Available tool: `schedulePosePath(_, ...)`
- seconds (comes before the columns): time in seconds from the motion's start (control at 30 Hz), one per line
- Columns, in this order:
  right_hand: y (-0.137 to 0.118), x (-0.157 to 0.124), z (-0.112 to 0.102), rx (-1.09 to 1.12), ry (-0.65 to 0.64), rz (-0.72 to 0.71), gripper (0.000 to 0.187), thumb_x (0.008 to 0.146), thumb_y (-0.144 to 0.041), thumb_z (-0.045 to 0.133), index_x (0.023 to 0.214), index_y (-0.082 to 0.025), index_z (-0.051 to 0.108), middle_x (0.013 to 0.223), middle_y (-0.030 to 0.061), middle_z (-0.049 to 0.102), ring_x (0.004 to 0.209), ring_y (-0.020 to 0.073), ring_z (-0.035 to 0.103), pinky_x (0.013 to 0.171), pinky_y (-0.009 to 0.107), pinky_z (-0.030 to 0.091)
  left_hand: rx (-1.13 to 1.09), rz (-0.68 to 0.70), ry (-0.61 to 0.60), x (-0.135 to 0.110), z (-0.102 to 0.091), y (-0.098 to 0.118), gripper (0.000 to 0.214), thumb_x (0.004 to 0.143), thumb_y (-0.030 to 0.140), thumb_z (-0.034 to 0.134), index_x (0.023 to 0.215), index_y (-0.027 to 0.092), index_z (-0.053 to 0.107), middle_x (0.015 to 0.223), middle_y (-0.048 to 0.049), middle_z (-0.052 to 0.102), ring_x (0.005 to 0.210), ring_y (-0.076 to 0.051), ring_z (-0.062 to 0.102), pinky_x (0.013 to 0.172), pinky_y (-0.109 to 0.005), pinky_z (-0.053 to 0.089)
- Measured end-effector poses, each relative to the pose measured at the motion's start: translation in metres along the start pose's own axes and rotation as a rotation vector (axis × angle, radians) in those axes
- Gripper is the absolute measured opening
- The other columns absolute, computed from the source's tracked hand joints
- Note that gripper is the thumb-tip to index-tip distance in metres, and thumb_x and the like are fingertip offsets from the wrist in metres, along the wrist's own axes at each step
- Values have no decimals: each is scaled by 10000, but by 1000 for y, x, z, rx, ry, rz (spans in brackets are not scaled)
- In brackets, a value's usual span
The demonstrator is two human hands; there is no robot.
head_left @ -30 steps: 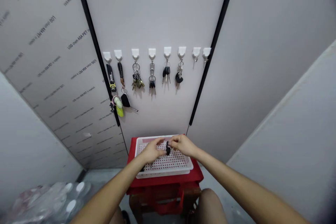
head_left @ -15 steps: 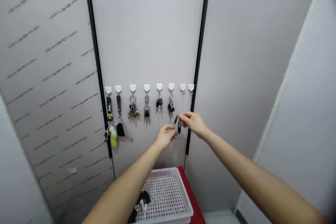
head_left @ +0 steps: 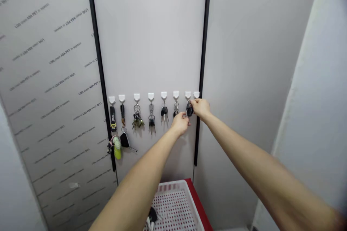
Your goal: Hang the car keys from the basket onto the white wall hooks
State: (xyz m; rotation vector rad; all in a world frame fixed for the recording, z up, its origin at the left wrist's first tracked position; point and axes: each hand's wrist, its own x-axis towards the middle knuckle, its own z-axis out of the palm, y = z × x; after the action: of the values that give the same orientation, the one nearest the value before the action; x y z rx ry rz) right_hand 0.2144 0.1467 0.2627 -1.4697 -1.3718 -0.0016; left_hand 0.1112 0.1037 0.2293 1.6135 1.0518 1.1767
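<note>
A row of white hooks (head_left: 151,96) runs across the grey wall panel, most with key bunches hanging from them. My right hand (head_left: 201,108) is pinched on a black key bunch (head_left: 189,109) right under the second hook from the right (head_left: 188,95). My left hand (head_left: 180,124) is closed just below and left of it, fingertips touching the same bunch. The rightmost hook (head_left: 196,95) shows no keys.
A white perforated basket (head_left: 173,205) on a red stool (head_left: 200,209) stands below, with a black key (head_left: 152,216) in it. Black vertical strips (head_left: 202,75) edge the panel. A bunch with a yellow-green tag (head_left: 117,148) hangs at the far left.
Both hands rose from the basket with the black key bunch up to the hook row. The view tilted upward, so the basket dropped to the bottom edge.
</note>
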Motion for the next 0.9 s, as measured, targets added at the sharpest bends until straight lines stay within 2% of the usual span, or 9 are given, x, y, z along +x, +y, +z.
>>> schedulePosePath(0.17, 5, 0, 3, -53, -28, -4, 254, 668, -305, 399, 594, -131, 570, 560, 37, 583, 531, 111, 522, 493, 196, 361, -4, -35, -2, -11, -7, -16, 381, 692, 124, 346, 1072, 110, 354, 967, -95, 489, 583, -50, 498, 438, -140, 322)
schedulePosePath(0.37, 5, -2, 2, -122, -48, -21, 232, 661, -273, 403, 581, -129, 567, 542, 37, 564, 545, 133, 525, 520, 221, 366, -4, -147, -34, -46, -26, -44, 357, 689, 95, 335, 1042, 109, 389, 960, -94, 487, 581, -36, 492, 458, -130, 323)
schedulePosePath(0.5, 14, -18, 5, -71, 90, -53, 227, 659, -253, 395, 743, -128, 563, 644, 41, 571, 612, 138, 519, 583, 250, 378, 16, -251, -23, -77, -52, -80, 334, 690, 84, 329, 1012, 105, 415, 949, -92, 496, 561, -32, 488, 463, -135, 325)
schedulePosePath(0.57, 24, -42, 12, -42, 168, -86, 257, 661, -220, 387, 854, -129, 529, 738, 51, 569, 662, 131, 509, 632, 261, 374, 34, -295, -2, -93, -68, -105, 326, 690, 89, 331, 1002, 110, 424, 940, -86, 505, 556, -35, 490, 475, -143, 334)
schedulePosePath(0.6, 29, -60, 19, -38, 144, -115, 268, 658, -203, 389, 880, -125, 517, 771, 59, 565, 671, 126, 503, 645, 260, 372, 50, -315, 10, -102, -76, -119, 321, 690, 96, 334, 996, 111, 429, 932, -84, 511, 558, -39, 493, 484, -149, 341)
schedulePosePath(0.67, 39, -108, 35, -35, -85, -193, 253, 646, -175, 404, 860, -117, 527, 784, 69, 568, 648, 113, 499, 638, 240, 373, 100, -351, 30, -119, -89, -145, 308, 689, 111, 339, 980, 107, 439, 903, -82, 525, 569, -53, 499, 505, -165, 355)
schedulePosePath(0.77, 52, -190, 68, -47, -692, -293, 198, 648, -177, 409, 740, -138, 580, 699, 51, 595, 610, 106, 510, 609, 209, 375, 213, -359, 30, -141, -103, -178, 278, 676, 137, 365, 930, 100, 472, 801, -65, 555, 592, -83, 504, 549, -198, 374)
schedulePosePath(0.8, 56, -215, 79, -48, -815, -328, 199, 651, -185, 409, 733, -147, 586, 707, 46, 600, 626, 109, 515, 610, 204, 374, 254, -344, 29, -147, -107, -187, 263, 670, 147, 377, 904, 101, 489, 766, -57, 560, 599, -91, 504, 569, -208, 378)
schedulePosePath(0.9, 63, -266, 109, -121, -987, -365, 206, 634, -198, 434, 764, -168, 591, 748, 42, 603, 676, 129, 524, 617, 208, 366, 322, -296, 46, -160, -113, -205, 230, 658, 176, 400, 842, 112, 522, 735, -45, 564, 619, -104, 507, 618, -227, 383)
